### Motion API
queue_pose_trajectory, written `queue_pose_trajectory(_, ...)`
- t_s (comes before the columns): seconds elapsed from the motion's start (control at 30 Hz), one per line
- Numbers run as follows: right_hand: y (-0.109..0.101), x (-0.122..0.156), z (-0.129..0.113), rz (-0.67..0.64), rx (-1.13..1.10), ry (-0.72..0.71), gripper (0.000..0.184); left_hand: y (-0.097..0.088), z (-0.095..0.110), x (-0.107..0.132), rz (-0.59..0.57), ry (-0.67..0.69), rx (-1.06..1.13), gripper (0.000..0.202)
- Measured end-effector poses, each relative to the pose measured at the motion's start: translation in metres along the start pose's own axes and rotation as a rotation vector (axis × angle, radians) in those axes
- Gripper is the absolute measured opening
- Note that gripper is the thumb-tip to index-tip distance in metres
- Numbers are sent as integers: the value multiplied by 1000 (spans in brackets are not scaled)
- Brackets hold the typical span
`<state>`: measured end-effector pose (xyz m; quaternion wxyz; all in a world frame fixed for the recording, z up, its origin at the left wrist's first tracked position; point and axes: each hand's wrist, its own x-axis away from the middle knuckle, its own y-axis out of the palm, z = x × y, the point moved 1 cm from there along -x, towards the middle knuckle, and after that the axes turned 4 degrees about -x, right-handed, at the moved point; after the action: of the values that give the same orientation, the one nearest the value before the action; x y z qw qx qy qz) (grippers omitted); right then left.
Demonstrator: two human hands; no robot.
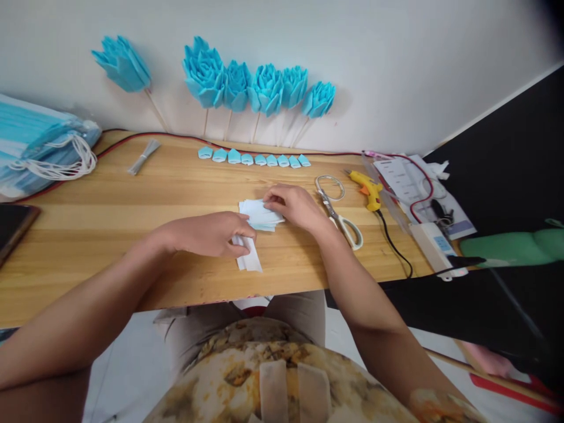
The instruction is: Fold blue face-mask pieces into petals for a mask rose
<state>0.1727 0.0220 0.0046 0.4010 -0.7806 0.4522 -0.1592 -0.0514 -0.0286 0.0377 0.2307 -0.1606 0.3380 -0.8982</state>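
Note:
My left hand (215, 235) is closed on a few white fabric strips (250, 261), pinched between thumb and fingers just above the table. Right beside them lies a small stack of pale blue and white fabric pieces (263, 217), its edges uneven. The fingers of my right hand (296, 205) are curled and pinch at the stack's upper right edge; their tips partly cover it. Farther back, a row of several small folded blue petals (247, 158) rests on the table. Scissors (337, 212) lie to the right of my right hand.
Several blue fabric flowers on sticks (267, 88) lean against the wall. A yellow glue gun (366, 189) with a cord, a white power strip (437, 249) and papers (409, 182) are at right. Bagged face masks (39, 147), a wire bundle (144, 157) and a dark device (15, 229) are left.

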Motion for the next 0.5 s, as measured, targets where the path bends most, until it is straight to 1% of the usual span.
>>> queue_pose_trajectory(0.1, -3, 0, 1, -1, 9, 41, 7, 4, -1, -3, -9, -5, 19, 17)
queue_pose_trajectory(0.27, -11, 0, 2, -12, 57, 13, 15, 4, 0, -2, 21, 4, 59, 13)
queue_pose_trajectory(0.37, -14, 0, 5, -5, 52, 23, 15, 5, -1, -1, 29, 17, 73, 12)
queue_pose_trajectory(0.43, -18, 1, 7, 20, -12, 43, 14, 7, -1, -2, 6, 23, 49, 14)
queue_pose_trajectory(0.5, -23, 2, 8, 40, -157, 62, 15, 9, -1, -3, 0, 29, 20, 14)
